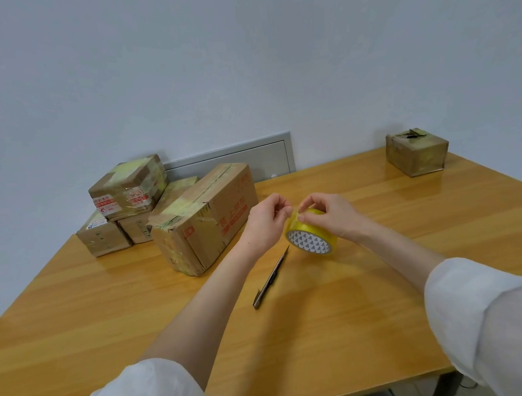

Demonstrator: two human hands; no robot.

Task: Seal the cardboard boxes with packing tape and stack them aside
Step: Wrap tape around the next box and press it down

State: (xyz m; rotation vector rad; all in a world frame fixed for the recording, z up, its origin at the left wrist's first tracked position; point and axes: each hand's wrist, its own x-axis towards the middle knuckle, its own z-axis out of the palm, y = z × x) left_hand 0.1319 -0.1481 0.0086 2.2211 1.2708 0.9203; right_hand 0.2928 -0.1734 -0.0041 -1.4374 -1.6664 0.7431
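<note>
Yellow tape (311, 236) sits between our two hands near the middle of the table (385, 281), tilted so its patterned core faces us. Our right hand (330, 216) comes over the top of it, fingers curled round the upper rim, and so has a firm hold on the roll. Our left hand (266, 221) meets it from the other side, fingers bent in tight and the tips pinched at the roll's top edge, right against the right hand's fingertips. Whether a loose end is caught between them we cannot tell. Nor can we tell if the roll's lower edge rests on the wood or hangs just above it.

A knife (270, 278) lies flat on the table on our side of the tape, its tip pointing toward the roll, touched by neither hand.

Just left of the left hand lies the big box (205, 221), brown card with red print on its side and yellowish strips over its top. Behind and left of it the small boxes (128, 189) cluster by the wall, one stacked on top of others. Well apart, at the far right corner, a lone box (417, 152) stands with a ragged flap sticking up. A grey panel (235, 162) is set in the wall behind the big box. White sleeves (474, 306) are pushed up our forearms
</note>
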